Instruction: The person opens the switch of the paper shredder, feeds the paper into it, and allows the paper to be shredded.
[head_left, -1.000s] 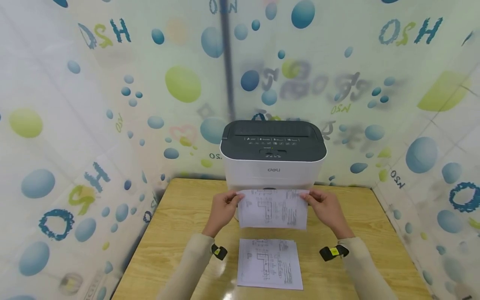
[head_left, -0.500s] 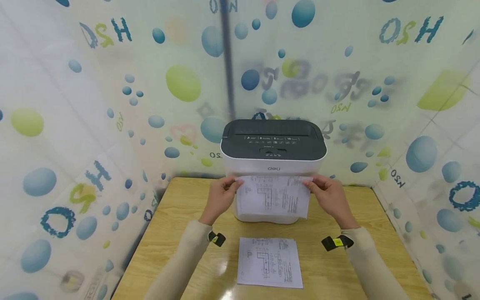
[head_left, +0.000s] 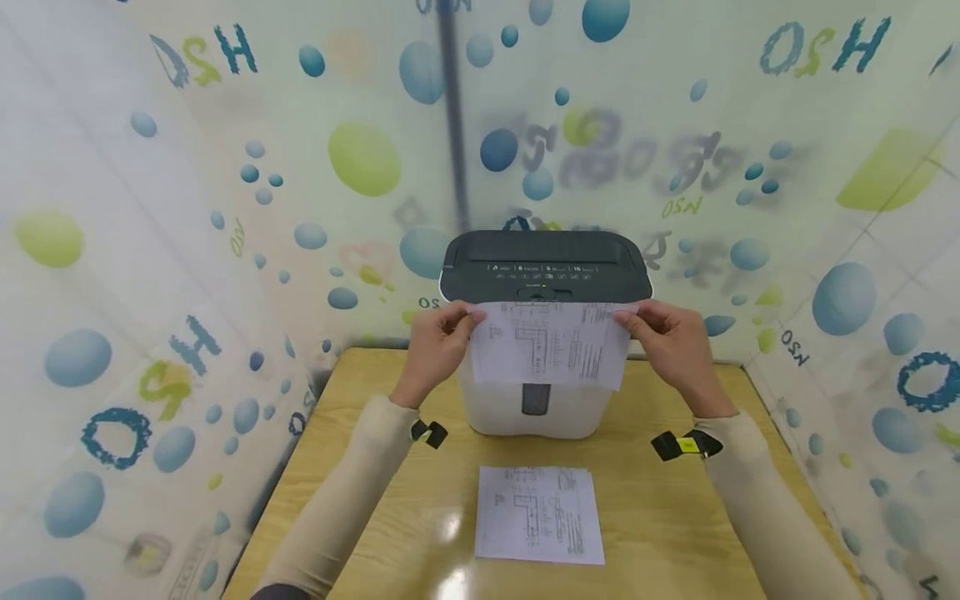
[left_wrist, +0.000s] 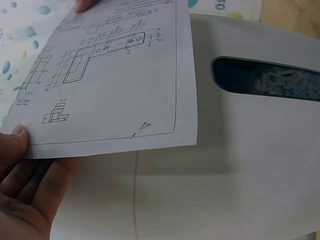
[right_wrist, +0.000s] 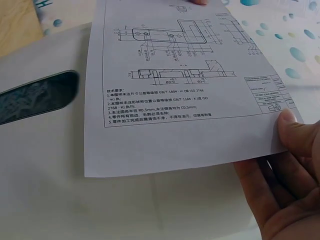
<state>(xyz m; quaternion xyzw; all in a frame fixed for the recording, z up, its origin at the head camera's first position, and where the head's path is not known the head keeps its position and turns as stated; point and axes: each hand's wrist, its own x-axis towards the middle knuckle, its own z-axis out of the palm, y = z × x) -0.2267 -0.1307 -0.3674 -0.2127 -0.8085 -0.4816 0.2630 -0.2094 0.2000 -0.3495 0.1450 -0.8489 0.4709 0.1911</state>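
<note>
We see, largest first, a patterned backdrop (head_left: 300, 125) rising around a wooden table (head_left: 405, 533), whose left and right edges both show. Near the table's far edge stands a shredder (head_left: 551, 271), upright, about midway between those sides. On its nearer side lies a stack (head_left: 540, 517) of printed drawings, flat and apart from the shredder's base. The paper (head_left: 551, 346) is aloft over the table, before the shredder's upper front. We note the governing relation: it spans the space between the hands, its upper edge running from hand to hand, parallel to the shredder's front, with the lid just beyond. Foreshortening leaves its long axis uncertain; we cannot tell whether it touches the lid. The left hand (head_left: 435, 346) and right hand (head_left: 678, 350) pinch its upper corners, thumbs on the printed face and fingers beneath, so neither is nearer. We finally mark the dark window (head_left: 536, 398) below the paper, pale shreds showing through in the left wrist view, and a black band at each wrist.
</note>
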